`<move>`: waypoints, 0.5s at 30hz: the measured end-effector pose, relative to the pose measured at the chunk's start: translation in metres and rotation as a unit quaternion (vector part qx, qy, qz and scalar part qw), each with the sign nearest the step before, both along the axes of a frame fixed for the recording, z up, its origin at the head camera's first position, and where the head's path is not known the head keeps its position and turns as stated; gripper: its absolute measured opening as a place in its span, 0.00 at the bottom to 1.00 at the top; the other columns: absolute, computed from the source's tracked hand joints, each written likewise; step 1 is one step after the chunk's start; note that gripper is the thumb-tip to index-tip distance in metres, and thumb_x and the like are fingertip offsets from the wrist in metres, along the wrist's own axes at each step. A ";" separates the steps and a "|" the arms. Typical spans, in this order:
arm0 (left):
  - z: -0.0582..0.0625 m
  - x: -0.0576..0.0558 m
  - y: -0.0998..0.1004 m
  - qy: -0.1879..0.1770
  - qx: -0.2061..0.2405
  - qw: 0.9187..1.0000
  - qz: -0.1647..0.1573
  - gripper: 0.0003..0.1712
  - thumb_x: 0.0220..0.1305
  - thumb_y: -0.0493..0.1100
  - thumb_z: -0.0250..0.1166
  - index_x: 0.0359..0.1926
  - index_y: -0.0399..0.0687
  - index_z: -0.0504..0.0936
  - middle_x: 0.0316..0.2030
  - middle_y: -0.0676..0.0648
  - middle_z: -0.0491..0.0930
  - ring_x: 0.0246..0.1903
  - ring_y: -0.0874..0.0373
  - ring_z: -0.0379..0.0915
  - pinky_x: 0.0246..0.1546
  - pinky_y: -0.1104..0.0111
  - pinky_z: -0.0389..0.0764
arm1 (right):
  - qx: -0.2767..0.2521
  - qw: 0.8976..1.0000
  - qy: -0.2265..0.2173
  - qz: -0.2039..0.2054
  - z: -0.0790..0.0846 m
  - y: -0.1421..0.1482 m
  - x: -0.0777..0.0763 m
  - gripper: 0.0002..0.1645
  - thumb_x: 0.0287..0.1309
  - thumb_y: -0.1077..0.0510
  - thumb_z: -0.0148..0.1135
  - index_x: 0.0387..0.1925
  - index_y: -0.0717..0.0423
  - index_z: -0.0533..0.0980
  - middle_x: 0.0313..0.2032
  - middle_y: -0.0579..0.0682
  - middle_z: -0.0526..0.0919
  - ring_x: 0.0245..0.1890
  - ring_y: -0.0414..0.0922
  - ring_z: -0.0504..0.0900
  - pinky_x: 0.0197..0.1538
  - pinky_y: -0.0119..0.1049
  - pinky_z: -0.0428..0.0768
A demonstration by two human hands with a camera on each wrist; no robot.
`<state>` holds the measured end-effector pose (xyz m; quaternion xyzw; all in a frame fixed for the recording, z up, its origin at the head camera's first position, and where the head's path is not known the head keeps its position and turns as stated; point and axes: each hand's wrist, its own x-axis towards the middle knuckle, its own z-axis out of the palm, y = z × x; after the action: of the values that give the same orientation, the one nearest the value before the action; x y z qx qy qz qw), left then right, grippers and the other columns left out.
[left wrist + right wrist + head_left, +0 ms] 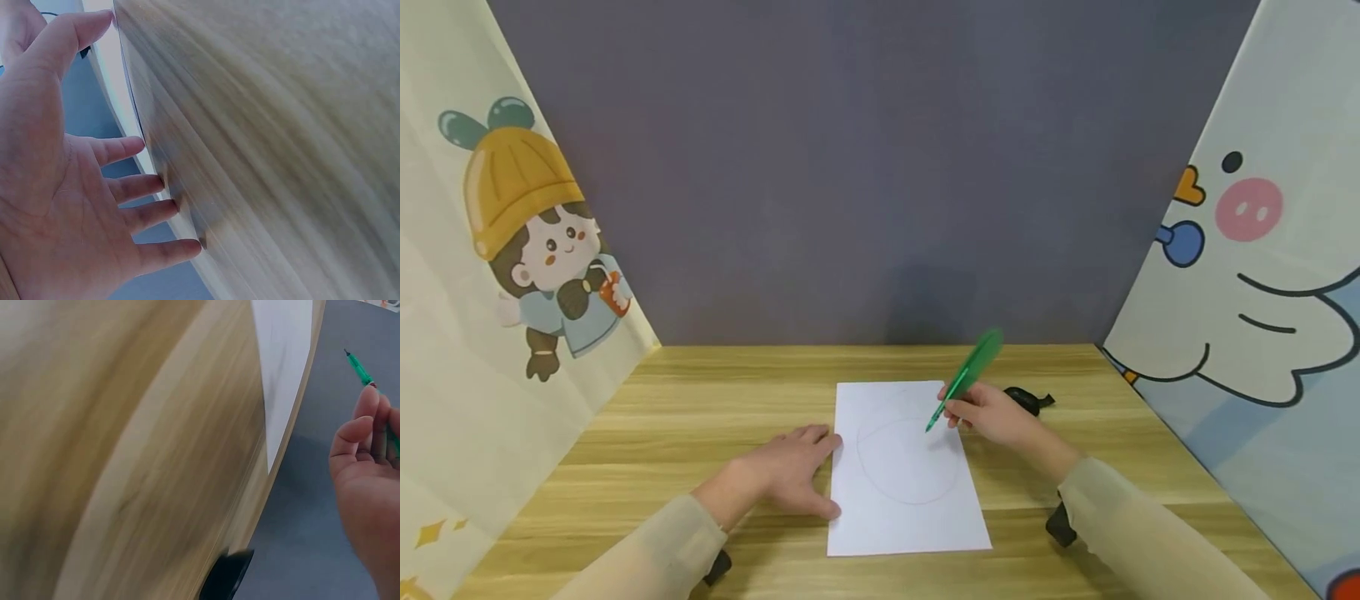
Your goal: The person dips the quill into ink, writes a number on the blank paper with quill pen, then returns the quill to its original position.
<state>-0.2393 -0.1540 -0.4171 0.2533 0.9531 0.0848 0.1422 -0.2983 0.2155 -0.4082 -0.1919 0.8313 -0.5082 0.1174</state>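
A white sheet of paper lies on the wooden table, with a large faint circle drawn on it. My right hand pinches a green feather pen over the paper's upper right part. The pen's tip points down and left, inside the circle's outline in the head view; the right wrist view shows the dark tip of the pen raised off the sheet. My left hand has its fingers spread, and its thumb and a fingertip rest at the paper's left edge.
A small black object with a short tail lies on the table just beyond my right hand. A dark grey panel rises behind the table, and cartoon-printed cloths hang at both sides.
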 end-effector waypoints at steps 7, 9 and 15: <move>-0.002 0.001 -0.003 0.000 0.008 1.000 -0.003 0.63 0.58 0.73 0.75 0.85 0.48 0.63 0.85 0.37 0.59 0.84 0.36 0.56 0.80 0.32 0.64 | 0.008 0.999 0.033 -0.006 0.000 0.024 0.008 0.16 0.85 0.59 0.56 0.62 0.66 0.78 0.43 0.63 0.85 0.37 0.50 0.79 0.39 0.38 0.80; -0.002 0.001 -0.004 0.002 0.012 1.000 -0.006 0.63 0.58 0.73 0.75 0.85 0.48 0.63 0.85 0.36 0.59 0.84 0.35 0.56 0.80 0.32 0.64 | 0.009 0.999 0.038 -0.010 -0.001 0.029 0.009 0.18 0.84 0.60 0.56 0.63 0.68 0.77 0.44 0.64 0.85 0.37 0.51 0.80 0.39 0.38 0.81; -0.003 0.001 -0.006 0.001 0.028 1.000 -0.011 0.63 0.58 0.73 0.75 0.84 0.47 0.64 0.84 0.34 0.59 0.84 0.33 0.55 0.81 0.32 0.62 | 0.008 0.999 0.043 -0.026 -0.003 0.046 0.014 0.20 0.84 0.60 0.56 0.66 0.69 0.76 0.45 0.65 0.86 0.39 0.50 0.84 0.40 0.38 0.83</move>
<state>-0.2379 -0.1603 -0.4199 0.2674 0.9478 0.1095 0.1347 -0.2842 0.2616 -0.4113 -0.1913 0.8444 -0.4955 0.0702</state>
